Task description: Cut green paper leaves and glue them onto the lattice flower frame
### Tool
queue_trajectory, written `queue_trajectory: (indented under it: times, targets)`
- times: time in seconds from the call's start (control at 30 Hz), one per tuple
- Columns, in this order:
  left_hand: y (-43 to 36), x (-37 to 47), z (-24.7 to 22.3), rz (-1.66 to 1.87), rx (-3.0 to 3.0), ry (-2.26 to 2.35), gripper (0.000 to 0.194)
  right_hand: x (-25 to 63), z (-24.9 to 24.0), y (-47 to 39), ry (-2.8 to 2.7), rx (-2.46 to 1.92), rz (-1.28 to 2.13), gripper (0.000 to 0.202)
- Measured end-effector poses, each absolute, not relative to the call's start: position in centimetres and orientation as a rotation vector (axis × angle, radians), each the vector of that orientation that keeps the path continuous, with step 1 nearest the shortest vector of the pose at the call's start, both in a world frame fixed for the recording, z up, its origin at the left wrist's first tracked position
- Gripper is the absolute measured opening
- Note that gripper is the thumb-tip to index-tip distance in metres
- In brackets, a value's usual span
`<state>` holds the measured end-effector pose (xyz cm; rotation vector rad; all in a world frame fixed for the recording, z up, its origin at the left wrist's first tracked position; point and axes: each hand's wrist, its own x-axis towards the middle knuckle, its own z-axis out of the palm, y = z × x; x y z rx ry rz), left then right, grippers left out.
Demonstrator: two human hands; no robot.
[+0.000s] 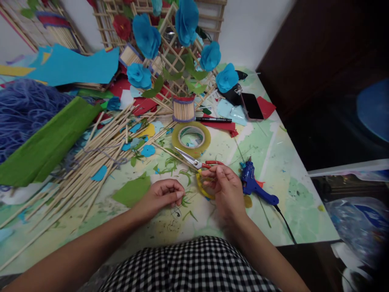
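Observation:
My left hand (165, 196) is above the front of the table, its fingers curled and the thumb pressed against the index finger. Anything in that pinch is too small to make out. To the right, my right hand (225, 186) has its thumb and fingertips together, and I cannot see what they hold. Just beyond its fingers lie scissors (194, 162) with red handles, blades partly apart. A yellow ring (200, 184) is partly hidden by that hand. Beside the left hand lies a green paper piece (133, 191), with several thin green scraps (190, 215) between the hands.
A blue glue gun (253, 182) with a cord lies right. Behind are a clear tape roll (206, 140), black pen (214, 119), phone (251, 106) and a stick lattice with blue paper flowers (146, 36). Wooden sticks (100, 158), green crepe paper (45, 146) and purple yarn (27, 109) fill the left.

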<state>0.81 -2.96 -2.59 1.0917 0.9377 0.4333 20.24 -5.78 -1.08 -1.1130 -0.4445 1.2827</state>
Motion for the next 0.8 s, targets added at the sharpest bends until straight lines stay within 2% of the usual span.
queue_trajectory:
  times: [0.5,0.73,0.8]
  targets:
    - [-3.1,1.1,-2.1,0.399,1.095,0.921,0.017,21.1,-0.1,-5.8,-0.293,-1.014,1.135,0.020]
    - [-3.2,1.0,-2.5,0.630,1.017,0.882,0.016,21.5,0.2,-5.7,-0.250,-0.993,1.016,0.022]
    - [-3.3,1.2,-2.5,0.645,1.038,0.839,0.023,21.0,0.1,-5.9,-0.286,-0.999,1.076,0.025]
